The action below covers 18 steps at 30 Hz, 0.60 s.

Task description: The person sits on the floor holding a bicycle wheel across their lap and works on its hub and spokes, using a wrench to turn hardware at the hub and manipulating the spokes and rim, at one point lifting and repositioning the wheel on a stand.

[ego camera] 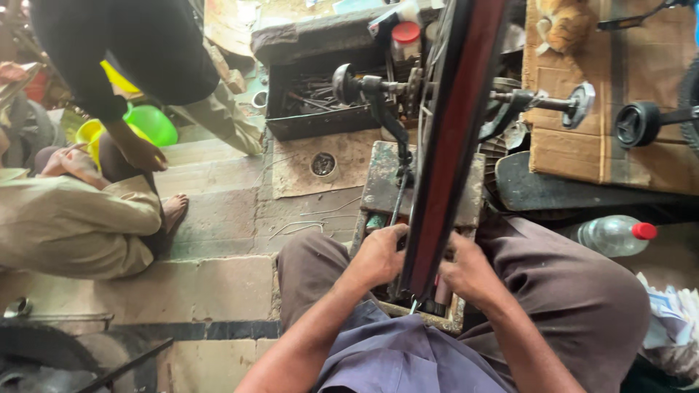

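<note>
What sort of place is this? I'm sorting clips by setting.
Probably a street-side bicycle repair stall: a wheel rim gripped by both hands, left hand and right hand, an open toolbox, pedal cranks.

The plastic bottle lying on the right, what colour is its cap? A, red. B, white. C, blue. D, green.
A: the clear plastic bottle lies on its side beside the person's right knee, and the cap on its end is red, while both hands, left hand and right hand, grip the base of the dark red frame.
</note>
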Available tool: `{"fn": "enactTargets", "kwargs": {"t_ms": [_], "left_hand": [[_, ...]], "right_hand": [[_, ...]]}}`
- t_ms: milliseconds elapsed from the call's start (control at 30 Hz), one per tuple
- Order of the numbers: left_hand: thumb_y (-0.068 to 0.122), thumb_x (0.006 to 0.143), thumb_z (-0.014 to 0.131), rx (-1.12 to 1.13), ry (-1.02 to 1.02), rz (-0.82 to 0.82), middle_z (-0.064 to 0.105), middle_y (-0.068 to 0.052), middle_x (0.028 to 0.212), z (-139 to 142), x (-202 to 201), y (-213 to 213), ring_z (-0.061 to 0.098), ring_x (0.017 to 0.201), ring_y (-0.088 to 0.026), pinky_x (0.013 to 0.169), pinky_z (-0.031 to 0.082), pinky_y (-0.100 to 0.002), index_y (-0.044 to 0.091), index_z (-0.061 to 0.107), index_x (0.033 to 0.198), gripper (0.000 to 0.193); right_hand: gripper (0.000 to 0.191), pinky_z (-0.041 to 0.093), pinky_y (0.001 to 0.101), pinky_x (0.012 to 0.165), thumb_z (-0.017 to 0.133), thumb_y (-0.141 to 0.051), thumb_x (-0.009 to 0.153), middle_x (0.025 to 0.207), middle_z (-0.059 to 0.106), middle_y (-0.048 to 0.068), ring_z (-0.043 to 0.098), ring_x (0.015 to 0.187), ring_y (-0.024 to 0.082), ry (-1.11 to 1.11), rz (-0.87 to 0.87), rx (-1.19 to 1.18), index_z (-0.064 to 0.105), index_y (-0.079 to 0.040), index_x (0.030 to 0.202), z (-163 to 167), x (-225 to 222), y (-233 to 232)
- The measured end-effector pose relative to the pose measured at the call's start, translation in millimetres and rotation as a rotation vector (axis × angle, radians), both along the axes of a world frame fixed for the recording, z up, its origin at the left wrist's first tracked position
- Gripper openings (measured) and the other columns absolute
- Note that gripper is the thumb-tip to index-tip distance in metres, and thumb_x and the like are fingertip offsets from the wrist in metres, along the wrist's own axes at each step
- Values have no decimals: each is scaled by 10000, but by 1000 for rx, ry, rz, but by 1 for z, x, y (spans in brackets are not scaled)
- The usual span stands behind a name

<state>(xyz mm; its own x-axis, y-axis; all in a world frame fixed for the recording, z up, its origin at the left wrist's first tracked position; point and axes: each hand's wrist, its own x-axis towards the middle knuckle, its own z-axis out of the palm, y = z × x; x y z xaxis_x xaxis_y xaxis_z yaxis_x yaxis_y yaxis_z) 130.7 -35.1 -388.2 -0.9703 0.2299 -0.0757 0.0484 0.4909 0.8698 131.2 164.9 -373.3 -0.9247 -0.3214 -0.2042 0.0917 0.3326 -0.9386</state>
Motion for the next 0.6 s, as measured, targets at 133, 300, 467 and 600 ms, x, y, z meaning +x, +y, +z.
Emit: {"fn": "enactTargets", "kwargs": {"t_ms": [133,300,467,600], "left_hand": [[274,845,755,-22,50,9,748,-217,1019,12,0,3,733,986,-362,827,575,-413,46,721,1148,381],[238,808,779,90,-5,130,769,-178,975,16,9,4,777,935,-267,800,589,-369,60,714,1150,391],[205,867,772,200,-79,186,767,-115,1061,0,0,-2,734,974,-178,858,584,-323,38,652,1262,445],[152,926,761,568,16,-11,675,-99,1257,-22,-17,-2,613,1155,-164,1019,501,-309,-26,553,1373,524]], "right_hand": [[411,558,305,848,738,-98,817,1103,771,107,696,969,156,-125,64,-45,692,-15,1217,9,0,-3],[483,560,295,630,681,-78,774,988,755,63,683,743,129,-268,91,-118,670,-54,1256,22,-2,-1],[389,438,291,414,742,-202,824,705,701,56,581,484,133,-407,4,-43,714,-80,1193,23,-4,-5],[278,505,242,510,757,-216,867,758,737,17,634,624,65,-154,-167,-141,787,2,1037,11,5,-25]]}}
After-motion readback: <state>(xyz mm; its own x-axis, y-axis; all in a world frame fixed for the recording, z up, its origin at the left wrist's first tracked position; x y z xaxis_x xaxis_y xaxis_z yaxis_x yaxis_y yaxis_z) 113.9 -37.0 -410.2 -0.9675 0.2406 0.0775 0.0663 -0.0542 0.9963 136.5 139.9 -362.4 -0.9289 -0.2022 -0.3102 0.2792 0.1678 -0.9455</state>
